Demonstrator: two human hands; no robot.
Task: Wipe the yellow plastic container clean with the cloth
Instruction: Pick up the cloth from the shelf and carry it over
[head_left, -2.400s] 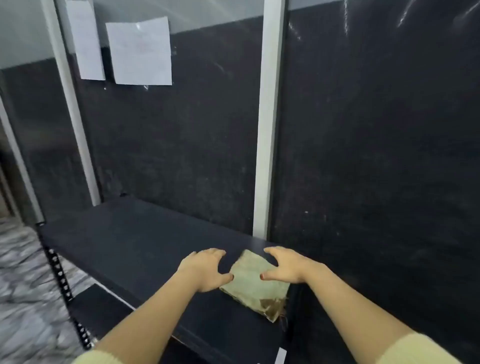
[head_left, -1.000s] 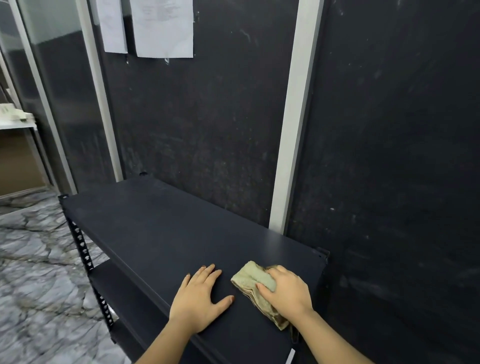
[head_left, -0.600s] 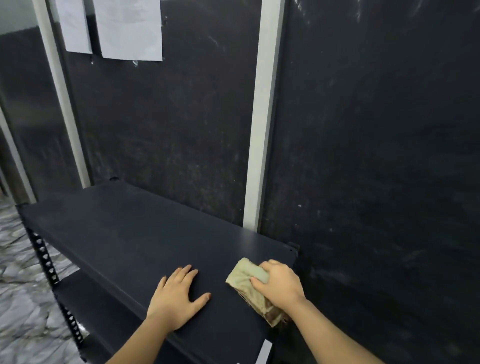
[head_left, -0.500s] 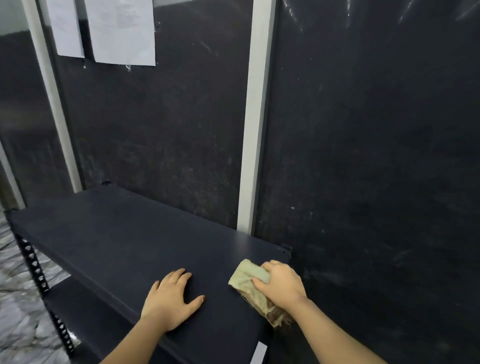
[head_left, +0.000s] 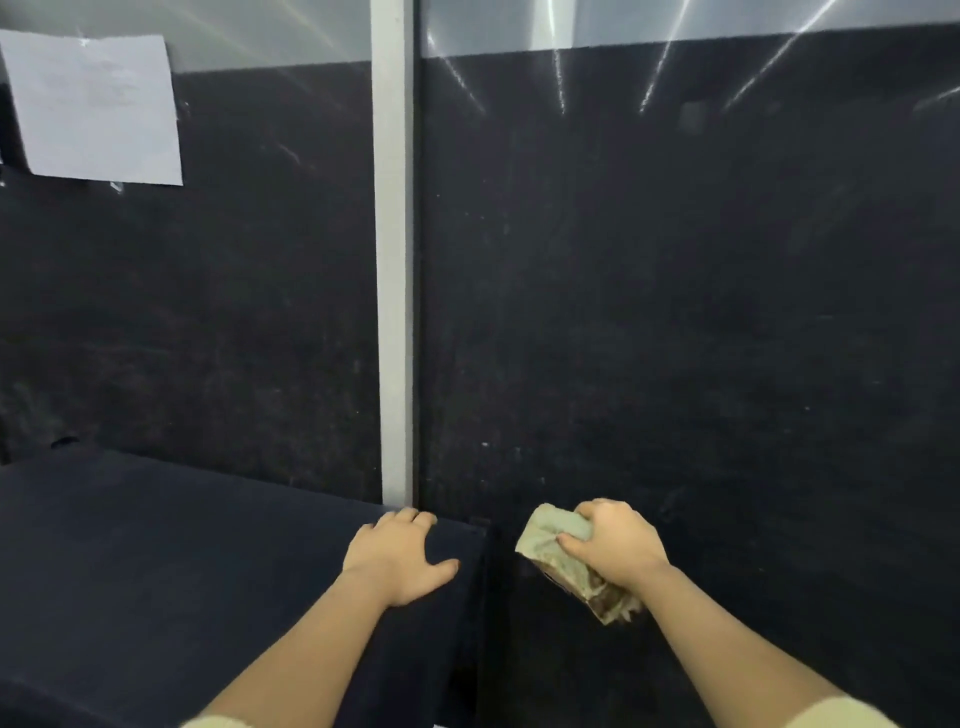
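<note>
My right hand (head_left: 615, 545) grips a crumpled pale green cloth (head_left: 550, 540) with a brown stain at its lower end. It holds the cloth in the air just past the right end of the black shelf (head_left: 156, 545). My left hand (head_left: 397, 558) lies flat, fingers spread, on the shelf's top near its right corner. No yellow plastic container is in view.
A dark wall panel (head_left: 675, 312) rises right behind the shelf and fills the right side. A white vertical post (head_left: 395, 260) splits the wall. A sheet of white paper (head_left: 98, 109) is stuck up at the upper left.
My right hand has lifted the cloth off the shelf and carried it right, past the shelf's end. My left hand has slid right toward the corner. The view has turned right.
</note>
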